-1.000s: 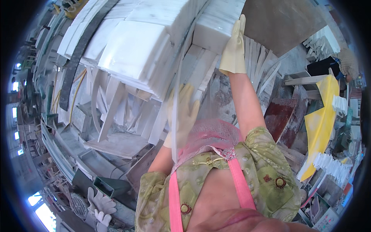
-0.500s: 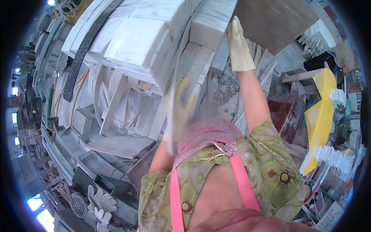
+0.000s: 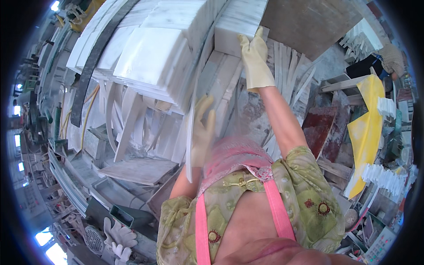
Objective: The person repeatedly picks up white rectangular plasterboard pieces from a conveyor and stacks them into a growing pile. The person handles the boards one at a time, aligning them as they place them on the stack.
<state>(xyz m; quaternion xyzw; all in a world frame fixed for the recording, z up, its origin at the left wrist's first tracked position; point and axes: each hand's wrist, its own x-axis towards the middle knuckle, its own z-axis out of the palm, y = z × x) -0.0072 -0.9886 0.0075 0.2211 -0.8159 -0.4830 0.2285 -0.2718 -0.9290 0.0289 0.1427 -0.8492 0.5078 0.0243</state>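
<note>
My right hand (image 3: 255, 59), in a pale rubber glove, touches the near right corner of a stack of white marble slabs (image 3: 229, 39). Its thumb lies by the front face and the other fingers stretch along the right side. Lower down, my gloved left hand (image 3: 204, 130) is raised with fingers apart, slightly blurred. Beside it runs a long, thin, pale strip (image 3: 191, 145) that partly covers the hand; contact between them is unclear. To the left rises a larger stack of veined white slabs (image 3: 148, 55), with a dark bar (image 3: 95, 59) across it.
Loose stone strips (image 3: 128, 119) lean below the large stack. A brown board (image 3: 309, 24) stands at the far right. Yellow sheeting (image 3: 367, 128) hangs at right near white pieces (image 3: 384, 176). White work gloves (image 3: 118, 234) lie lower left, near a green rectangular tube (image 3: 123, 216).
My right hand has drawn back toward me and left, its thumb now parted from the fingers at the stack's corner. My left hand has shifted slightly and is less blurred.
</note>
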